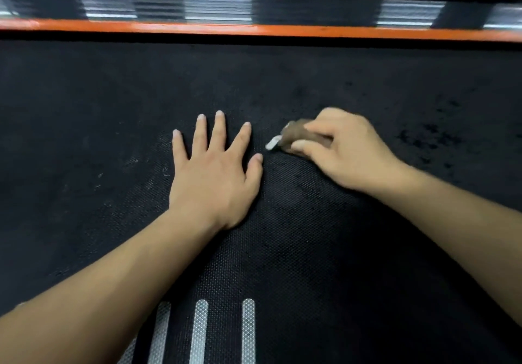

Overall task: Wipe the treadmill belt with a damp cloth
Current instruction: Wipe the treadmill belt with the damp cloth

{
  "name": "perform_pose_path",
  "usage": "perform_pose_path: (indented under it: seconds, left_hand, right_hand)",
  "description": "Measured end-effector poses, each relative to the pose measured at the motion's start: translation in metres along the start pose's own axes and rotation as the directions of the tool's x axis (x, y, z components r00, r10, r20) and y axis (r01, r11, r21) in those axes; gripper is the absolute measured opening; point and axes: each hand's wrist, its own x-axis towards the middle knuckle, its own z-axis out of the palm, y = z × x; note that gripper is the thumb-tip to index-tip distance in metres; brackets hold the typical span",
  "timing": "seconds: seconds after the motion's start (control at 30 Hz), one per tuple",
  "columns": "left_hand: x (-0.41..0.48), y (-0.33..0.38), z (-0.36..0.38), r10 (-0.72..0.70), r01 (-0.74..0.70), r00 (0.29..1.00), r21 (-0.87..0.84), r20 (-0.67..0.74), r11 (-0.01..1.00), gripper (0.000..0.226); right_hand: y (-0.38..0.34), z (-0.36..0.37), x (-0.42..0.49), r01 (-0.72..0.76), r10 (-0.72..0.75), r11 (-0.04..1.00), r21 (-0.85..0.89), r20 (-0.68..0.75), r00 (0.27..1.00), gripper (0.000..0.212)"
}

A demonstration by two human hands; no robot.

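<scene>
The left forearm (pixel 113 273) and right forearm (pixel 466 222) are bare to the frame's edge. The left hand (pixel 214 174) has short, trimmed fingernails. The right hand (pixel 347 151) is motion-blurred; its nails seem equally short.

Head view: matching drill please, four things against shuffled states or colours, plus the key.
Things
1. left hand
2. right hand
3. cloth
4. trim strip

States
A. orange, beyond the far edge of the belt
B. flat on the belt, fingers spread
C. brownish, with a white bit sticking out
D. fingers curled round the cloth

Pairs: 1-B; 2-D; 3-C; 4-A
</scene>
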Motion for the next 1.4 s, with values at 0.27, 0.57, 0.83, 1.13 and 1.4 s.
perform_pose_path:
  seconds: [0.27,0.57,0.83,1.13,1.4]
  left_hand:
    - [0.001,-0.001,0.0,0.003,-0.003,1.0,0.009,0.018,1.0,0.065]
    - [0.006,0.003,0.0,0.013,-0.017,0.998,0.052,0.063,0.999,0.074]
    - [0.011,0.018,-0.004,-0.05,0.05,0.994,0.002,0.094,0.999,0.075]
    - [0.007,0.018,0.0,0.004,-0.005,1.0,0.057,0.018,0.998,0.079]
    - [0.007,0.019,0.0,0.043,-0.043,0.999,0.053,0.014,0.998,0.077]
  right_hand:
    - [0.029,0.01,0.061,-0.209,0.189,0.971,-0.116,-0.158,0.969,0.027]
    - [0.076,-0.006,0.11,-0.387,0.347,0.911,-0.144,-0.241,0.906,0.031]
    - [0.074,-0.004,0.121,-0.304,0.28,0.942,-0.142,-0.169,0.945,0.032]
    - [0.057,0.012,0.133,-0.239,0.219,0.961,-0.141,-0.143,0.965,0.03]
    - [0.07,0.008,0.127,-0.241,0.226,0.965,-0.108,-0.134,0.965,0.03]
